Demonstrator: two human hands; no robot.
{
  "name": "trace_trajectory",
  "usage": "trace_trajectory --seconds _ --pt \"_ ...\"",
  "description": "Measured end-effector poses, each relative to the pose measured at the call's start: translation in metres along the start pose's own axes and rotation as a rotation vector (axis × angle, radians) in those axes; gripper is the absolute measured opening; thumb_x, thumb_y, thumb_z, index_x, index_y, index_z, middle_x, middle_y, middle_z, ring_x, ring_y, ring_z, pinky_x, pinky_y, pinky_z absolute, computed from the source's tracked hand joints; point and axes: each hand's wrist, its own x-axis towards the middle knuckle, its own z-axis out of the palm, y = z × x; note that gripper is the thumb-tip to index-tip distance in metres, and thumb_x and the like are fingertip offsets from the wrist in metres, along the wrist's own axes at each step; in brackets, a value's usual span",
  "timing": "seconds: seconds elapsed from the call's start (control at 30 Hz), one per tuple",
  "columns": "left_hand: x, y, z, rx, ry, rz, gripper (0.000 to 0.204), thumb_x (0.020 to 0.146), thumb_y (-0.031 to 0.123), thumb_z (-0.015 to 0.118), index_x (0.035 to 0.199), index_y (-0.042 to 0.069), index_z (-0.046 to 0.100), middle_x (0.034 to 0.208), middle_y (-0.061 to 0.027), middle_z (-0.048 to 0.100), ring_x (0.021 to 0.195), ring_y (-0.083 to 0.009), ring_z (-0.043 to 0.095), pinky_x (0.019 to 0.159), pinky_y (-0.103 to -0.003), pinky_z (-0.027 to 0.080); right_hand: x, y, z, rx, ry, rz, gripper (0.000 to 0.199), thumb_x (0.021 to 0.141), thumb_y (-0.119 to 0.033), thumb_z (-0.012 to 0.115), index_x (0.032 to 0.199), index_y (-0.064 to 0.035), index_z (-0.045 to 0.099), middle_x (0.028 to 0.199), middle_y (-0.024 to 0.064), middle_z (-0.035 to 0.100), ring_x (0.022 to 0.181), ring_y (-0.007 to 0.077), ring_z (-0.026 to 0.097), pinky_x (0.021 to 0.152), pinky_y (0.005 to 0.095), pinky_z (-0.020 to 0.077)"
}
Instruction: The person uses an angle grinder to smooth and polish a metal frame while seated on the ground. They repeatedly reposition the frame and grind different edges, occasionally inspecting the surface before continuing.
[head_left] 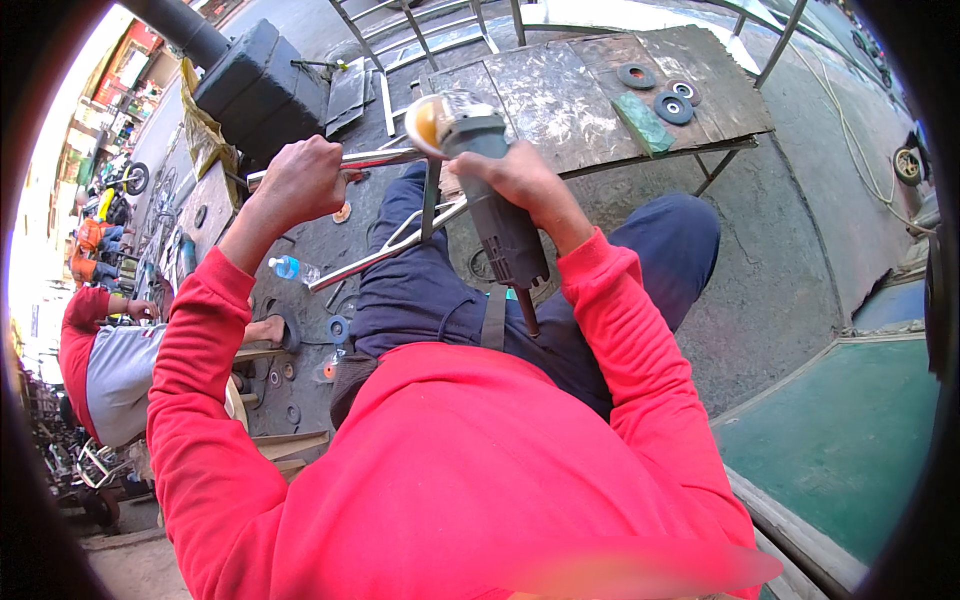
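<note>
Got the left hand [318,180] closed in a fist, fingers curled tight around the upper bar of a metal frame [431,200]. Probably gripping out near the bar's end to steady the frame and keep knuckles away from the disc [428,124]. Clutching an angle grinder [503,232] in the right hand [518,180], close up behind the head, likely for better control, with the body slanting back toward the lap. Can't tell how far those fingers wrap underneath, though definitely gripping. Looks like a spinning disc, going by the blur, right beside the upper bar near its joint; can't tell about actual contact.

Can see the frame between both hands, over the left thigh, just off the near left part of the bench [545,95]. Seems angled across the leg for some extra support.

As for the surface: scuffed, patchy wooden boards. Can spot three round discs [673,117] toward the right edge, plus a green block [642,125] by the front edge near the right corner, maybe parked there for easy reach.

Beyond the left edge, a dark grey boxy unit [262,90] with a thick pipe. Down on the concrete floor [765,270], a bottle [285,267]. Further left, another person [120,370] in red and grey. At lower right, a big green panel [830,440].
</note>
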Motion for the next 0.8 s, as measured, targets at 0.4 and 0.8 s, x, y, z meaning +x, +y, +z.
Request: trace_trajectory --seconds 0.4,0.8 --pt "0.001 -0.002 -0.003 -0.008 0.006 -0.006 0.024 0.072 0.015 0.059 0.071 -0.008 0.065 0.070 -0.0277 0.062 0.067 -0.0410 0.065 0.067 -0.045 0.054 0.006 0.004 -0.011 0.022 0.031 0.080 0.047 0.069 -0.035 0.079 0.090 0.0061 0.067 0.075 0.0094 0.065 0.059 0.0159 0.062 0.053 0.0301 0.0496" --pt "0.006 -0.018 0.001 -0.040 -0.047 -0.029 0.036 0.083 0.031 0.066 0.073 -0.003 0.063 0.070 -0.0257 0.060 0.072 -0.0421 0.062 0.068 -0.049 0.049 0.020 0.008 -0.013 0.056 0.131 0.163 0.048 0.067 -0.033 0.081 0.087 0.0086 0.068 0.076 0.0123 0.067 0.058 0.0169 0.064 0.052 0.0303 0.0501"
